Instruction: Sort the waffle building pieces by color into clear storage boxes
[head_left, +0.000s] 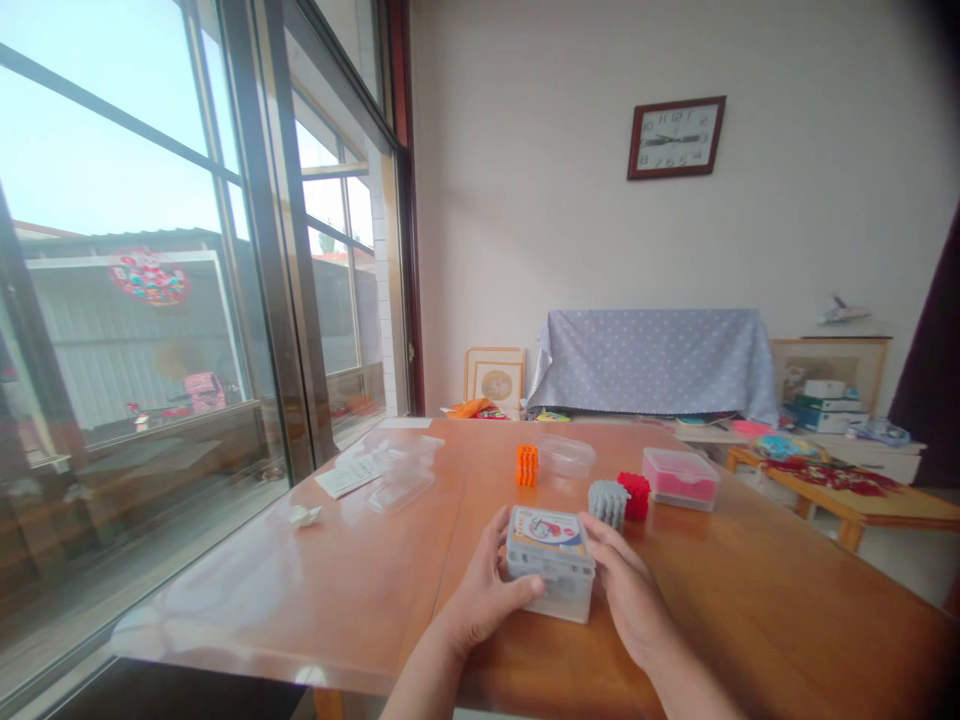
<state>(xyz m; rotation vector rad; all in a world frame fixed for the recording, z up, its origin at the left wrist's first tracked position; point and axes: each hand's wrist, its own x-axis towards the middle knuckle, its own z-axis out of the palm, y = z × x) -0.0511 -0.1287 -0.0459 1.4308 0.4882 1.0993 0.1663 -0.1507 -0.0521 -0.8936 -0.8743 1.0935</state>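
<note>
A clear plastic box [556, 592] with a printed label on its lid stands at the near middle of the table, its lid on. My left hand [491, 585] grips its left side, the thumb across the front and the fingers round the far side. Against the right side of the same box lies my right hand [619, 580], fingers curved along the edge, thumb hidden. Just beyond the box are a grey ridged block piece [607, 503] and a red one [635, 496], side by side. Farther back stands an orange ridged block piece [527, 466].
A clear box with pink contents [681, 478] sits to the right. Behind the orange piece is a clear plastic lid or tray [566, 457]. At left lie a printed sheet [349, 475], clear plastic pieces [401, 490] and crumpled paper [305, 516]. Glass windows [150, 330] flank the table [360, 600].
</note>
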